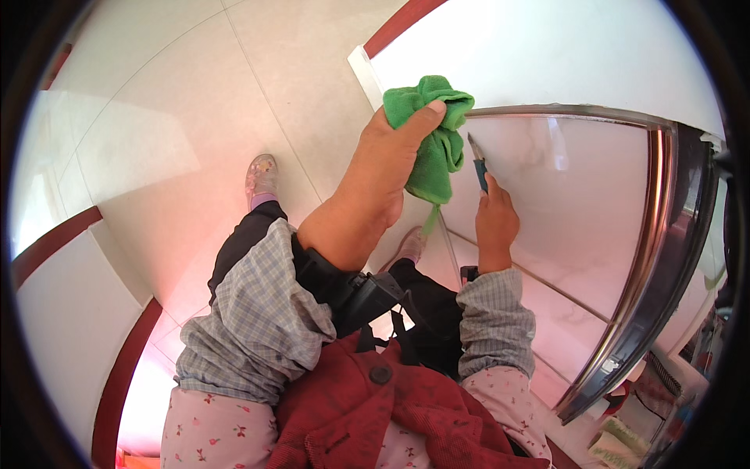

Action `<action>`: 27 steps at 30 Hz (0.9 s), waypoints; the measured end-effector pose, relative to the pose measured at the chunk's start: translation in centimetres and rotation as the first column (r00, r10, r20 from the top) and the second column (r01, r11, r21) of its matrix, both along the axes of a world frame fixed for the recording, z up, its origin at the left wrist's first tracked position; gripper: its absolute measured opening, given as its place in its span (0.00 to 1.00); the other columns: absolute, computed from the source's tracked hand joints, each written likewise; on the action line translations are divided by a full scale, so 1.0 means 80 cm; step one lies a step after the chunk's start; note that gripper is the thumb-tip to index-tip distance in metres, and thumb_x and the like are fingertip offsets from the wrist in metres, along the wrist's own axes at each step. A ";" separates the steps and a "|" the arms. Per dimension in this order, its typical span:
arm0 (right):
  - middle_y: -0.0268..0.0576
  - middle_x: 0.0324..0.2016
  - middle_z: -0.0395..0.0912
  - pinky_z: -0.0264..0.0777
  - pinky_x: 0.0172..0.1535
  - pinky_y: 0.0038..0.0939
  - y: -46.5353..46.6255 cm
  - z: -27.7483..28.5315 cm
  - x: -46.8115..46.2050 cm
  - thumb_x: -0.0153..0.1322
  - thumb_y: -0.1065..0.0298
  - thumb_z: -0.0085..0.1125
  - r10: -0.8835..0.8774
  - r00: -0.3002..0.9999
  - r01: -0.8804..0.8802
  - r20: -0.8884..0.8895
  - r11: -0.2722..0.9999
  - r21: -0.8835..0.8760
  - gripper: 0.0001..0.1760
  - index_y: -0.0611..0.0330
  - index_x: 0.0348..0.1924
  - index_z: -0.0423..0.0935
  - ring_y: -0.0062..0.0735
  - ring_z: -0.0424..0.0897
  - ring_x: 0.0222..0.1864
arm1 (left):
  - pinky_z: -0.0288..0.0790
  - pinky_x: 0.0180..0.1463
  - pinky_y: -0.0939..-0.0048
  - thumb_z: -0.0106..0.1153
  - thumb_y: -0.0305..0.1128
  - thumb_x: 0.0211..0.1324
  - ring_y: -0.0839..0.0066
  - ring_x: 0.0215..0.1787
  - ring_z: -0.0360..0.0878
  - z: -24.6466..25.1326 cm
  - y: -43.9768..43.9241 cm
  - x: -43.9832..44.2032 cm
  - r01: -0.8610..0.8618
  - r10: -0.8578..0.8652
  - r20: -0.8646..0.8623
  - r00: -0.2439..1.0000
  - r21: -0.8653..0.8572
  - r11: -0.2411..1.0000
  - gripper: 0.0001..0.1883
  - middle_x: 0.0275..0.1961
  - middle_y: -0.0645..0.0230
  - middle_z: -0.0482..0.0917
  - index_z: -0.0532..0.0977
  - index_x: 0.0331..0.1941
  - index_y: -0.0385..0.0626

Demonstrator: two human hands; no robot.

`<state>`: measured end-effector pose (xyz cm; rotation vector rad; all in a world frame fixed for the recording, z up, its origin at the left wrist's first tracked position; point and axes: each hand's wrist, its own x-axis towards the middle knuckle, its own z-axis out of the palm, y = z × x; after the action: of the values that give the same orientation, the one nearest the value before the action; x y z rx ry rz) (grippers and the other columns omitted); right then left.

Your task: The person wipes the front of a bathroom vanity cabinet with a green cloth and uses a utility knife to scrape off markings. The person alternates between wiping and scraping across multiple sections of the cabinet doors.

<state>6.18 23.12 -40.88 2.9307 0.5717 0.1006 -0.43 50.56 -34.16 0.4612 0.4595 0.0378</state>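
Observation:
My left hand holds a bunched green cloth, thumb on top, in front of me near the white wall's corner. A piece of the cloth hangs below it. To its right and lower, my right hand grips the dark teal handle of a small tool with a narrow pointed metal blade, which looks like a utility knife or scraper. The blade lies over the glossy white marbled tile panel; whether it touches the surface cannot be told.
A shiny metal and dark frame edges the tile panel at right. The white wall with red trim stands ahead. A red-edged white wall is at left. Pale floor tiles lie around my feet. Assorted items sit at lower right.

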 end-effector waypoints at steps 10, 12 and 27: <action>0.37 0.47 0.83 0.80 0.40 0.39 -0.006 0.003 0.006 0.73 0.66 0.60 -0.038 0.999 0.039 0.020 0.999 -0.022 0.22 0.42 0.61 0.75 0.39 0.85 0.41 | 0.78 0.41 0.68 0.60 0.41 0.67 0.73 0.40 0.83 -0.004 0.000 0.001 -0.002 0.002 -0.005 1.000 -0.006 1.000 0.19 0.42 0.64 0.82 0.73 0.53 0.40; 0.36 0.47 0.83 0.80 0.40 0.38 -0.006 0.002 0.007 0.73 0.65 0.60 0.011 1.000 -0.011 0.003 0.999 -0.042 0.22 0.42 0.61 0.75 0.39 0.85 0.41 | 0.78 0.41 0.68 0.60 0.41 0.67 0.73 0.39 0.83 -0.004 0.000 0.002 0.011 -0.011 -0.016 1.000 -0.004 1.000 0.19 0.42 0.64 0.82 0.73 0.53 0.40; 0.36 0.46 0.83 0.80 0.40 0.38 -0.007 0.000 0.007 0.72 0.66 0.61 0.010 1.000 -0.009 0.011 1.000 -0.024 0.22 0.41 0.61 0.75 0.38 0.85 0.41 | 0.78 0.41 0.68 0.61 0.41 0.67 0.73 0.39 0.82 -0.001 -0.002 0.000 0.000 0.000 0.002 1.000 -0.004 1.000 0.19 0.41 0.64 0.82 0.73 0.53 0.40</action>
<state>6.78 22.57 -40.89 2.9032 0.5812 0.1099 -0.40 50.43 -34.26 0.4572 0.4579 0.0376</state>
